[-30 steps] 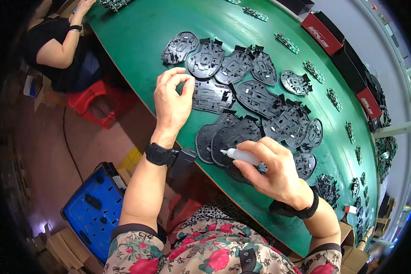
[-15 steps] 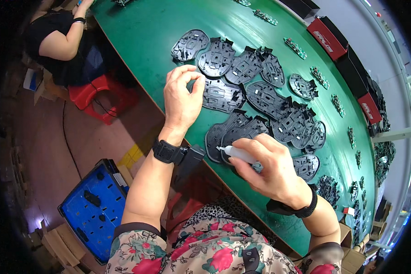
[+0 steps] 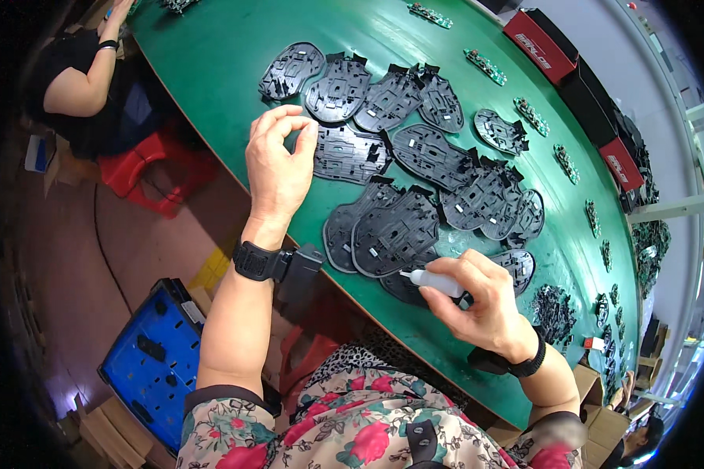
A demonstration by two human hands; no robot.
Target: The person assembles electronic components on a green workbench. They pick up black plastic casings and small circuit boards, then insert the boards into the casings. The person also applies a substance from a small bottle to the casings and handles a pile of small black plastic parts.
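Observation:
My right hand (image 3: pixel 481 305) grips a small white squeeze bottle (image 3: pixel 438 282) with a thin nozzle that points left. The nozzle tip is over or just above a black plastic shell (image 3: pixel 399 290) near the table's front edge, partly hidden by the hand. Two overlapping shells, the upper one a curved black shell (image 3: pixel 395 234), lie just beyond the tip. My left hand (image 3: pixel 278 168) hovers at the left table edge, thumb and forefinger pinched together; whatever is between them is too small to make out. Beside its fingertips lies another black shell (image 3: pixel 350 154).
Several more black shells (image 3: pixel 338 90) cover the green table (image 3: pixel 219 70). Green circuit boards (image 3: pixel 532 116) stand in a row along the right, by red and black boxes (image 3: pixel 541 45). A blue crate (image 3: pixel 152 352) sits lower left. A person (image 3: pixel 78 86) sits by a red stool (image 3: pixel 149 172).
The view has shifted, so the table contents sit further left. Relative to the shells, my right hand with the bottle has moved right and nearer. My left hand keeps its pinch.

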